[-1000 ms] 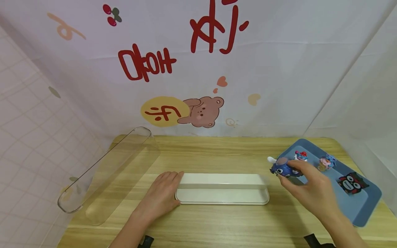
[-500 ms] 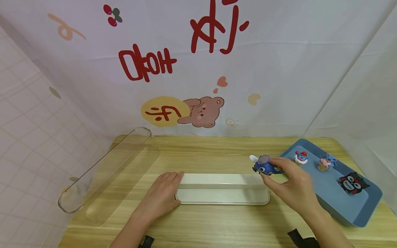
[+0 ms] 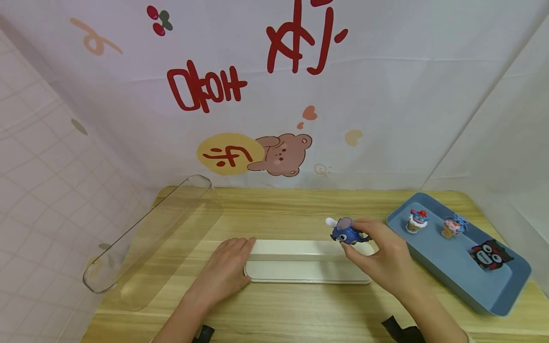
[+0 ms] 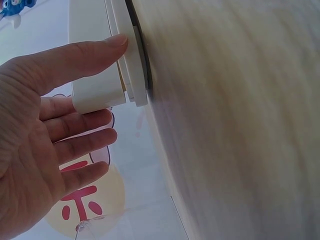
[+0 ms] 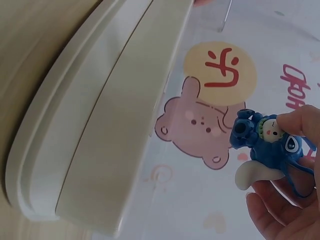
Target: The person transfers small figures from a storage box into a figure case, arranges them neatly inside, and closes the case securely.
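Observation:
A white two-step display base [image 3: 300,272] lies lengthwise on the table. At its left end is my left hand [image 3: 227,264]; in the left wrist view the thumb [image 4: 95,55] presses the base's front edge while the fingers sit behind, holding that end. My right hand [image 3: 383,255] pinches a small blue figurine [image 3: 348,232] between thumb and fingers, over the right part of the base. The right wrist view shows the figurine [image 5: 272,145] with a pale little face, big printed eyes and a white rounded piece sticking out. Part of it is hidden by the fingers.
On the right stands a blue tray [image 3: 472,288] with two ice-cream-cone figurines, one with a red top [image 3: 417,220] and one pink and blue [image 3: 454,226], plus a dark owl-shaped piece [image 3: 490,255]. A clear plastic cover [image 3: 158,247] lies at the left. A printed cloth [image 3: 377,95] hangs behind.
My right hand has carried the blue figurine leftward from over the tray to above the base's right part. The left hand has stayed at the base's left end.

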The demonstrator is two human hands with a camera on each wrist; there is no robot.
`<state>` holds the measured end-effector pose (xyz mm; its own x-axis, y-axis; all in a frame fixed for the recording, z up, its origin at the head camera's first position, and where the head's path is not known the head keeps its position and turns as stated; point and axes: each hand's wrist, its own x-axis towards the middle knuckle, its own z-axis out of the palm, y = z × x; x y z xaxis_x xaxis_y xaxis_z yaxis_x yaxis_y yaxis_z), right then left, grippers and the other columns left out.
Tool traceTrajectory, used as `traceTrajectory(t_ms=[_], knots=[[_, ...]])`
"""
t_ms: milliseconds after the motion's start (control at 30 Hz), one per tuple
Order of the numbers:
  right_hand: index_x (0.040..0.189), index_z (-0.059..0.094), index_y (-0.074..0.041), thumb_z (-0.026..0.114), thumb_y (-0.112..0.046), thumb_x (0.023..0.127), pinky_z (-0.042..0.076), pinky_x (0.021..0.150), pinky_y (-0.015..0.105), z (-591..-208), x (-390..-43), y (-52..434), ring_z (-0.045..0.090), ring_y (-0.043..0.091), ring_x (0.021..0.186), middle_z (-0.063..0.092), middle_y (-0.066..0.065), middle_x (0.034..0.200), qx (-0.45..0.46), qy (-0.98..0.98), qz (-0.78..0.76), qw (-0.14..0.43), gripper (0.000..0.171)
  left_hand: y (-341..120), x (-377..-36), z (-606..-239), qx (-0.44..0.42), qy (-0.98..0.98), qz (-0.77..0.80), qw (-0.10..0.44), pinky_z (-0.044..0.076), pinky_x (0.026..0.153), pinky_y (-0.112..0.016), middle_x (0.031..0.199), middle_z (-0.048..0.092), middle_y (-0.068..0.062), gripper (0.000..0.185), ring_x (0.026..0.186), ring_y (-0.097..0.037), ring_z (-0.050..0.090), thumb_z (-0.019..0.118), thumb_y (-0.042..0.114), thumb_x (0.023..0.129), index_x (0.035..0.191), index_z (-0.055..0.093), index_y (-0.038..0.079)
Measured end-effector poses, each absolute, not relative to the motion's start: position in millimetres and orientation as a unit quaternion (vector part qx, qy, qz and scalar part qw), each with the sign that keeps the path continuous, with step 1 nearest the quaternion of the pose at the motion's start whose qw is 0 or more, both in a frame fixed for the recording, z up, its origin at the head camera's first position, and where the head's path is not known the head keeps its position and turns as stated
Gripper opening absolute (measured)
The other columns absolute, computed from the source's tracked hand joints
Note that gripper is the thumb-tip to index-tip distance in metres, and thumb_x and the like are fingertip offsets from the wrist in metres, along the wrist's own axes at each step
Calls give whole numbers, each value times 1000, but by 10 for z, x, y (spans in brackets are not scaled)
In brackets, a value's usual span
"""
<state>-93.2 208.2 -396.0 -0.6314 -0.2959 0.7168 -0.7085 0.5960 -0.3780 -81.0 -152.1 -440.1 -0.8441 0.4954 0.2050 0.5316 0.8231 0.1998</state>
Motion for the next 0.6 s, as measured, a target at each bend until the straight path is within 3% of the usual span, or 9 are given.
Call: traceTrajectory(t_ms=[233, 600], knots=[[113, 74, -3, 67, -45, 98, 48, 97, 9, -3976, -923, 1964, 70, 24, 99, 74, 8, 111, 306, -840, 356, 274, 46, -1521, -811, -4401, -271, -952, -120, 76, 49, 106, -49, 116, 68, -11, 88, 113, -30, 63, 98, 9, 61, 138, 59, -6], [109, 73, -4, 77, -30, 93, 50, 94, 12, -4034, -917, 1786, 71, 22, 97, 74, 6, 109, 338, -829, 357, 266, 30, -1522, -812, -4412, -272, -952, -115, 77, 50, 105, -48, 116, 68, -10, 89, 111, -29, 63, 100, 11, 60, 138, 59, -5]])
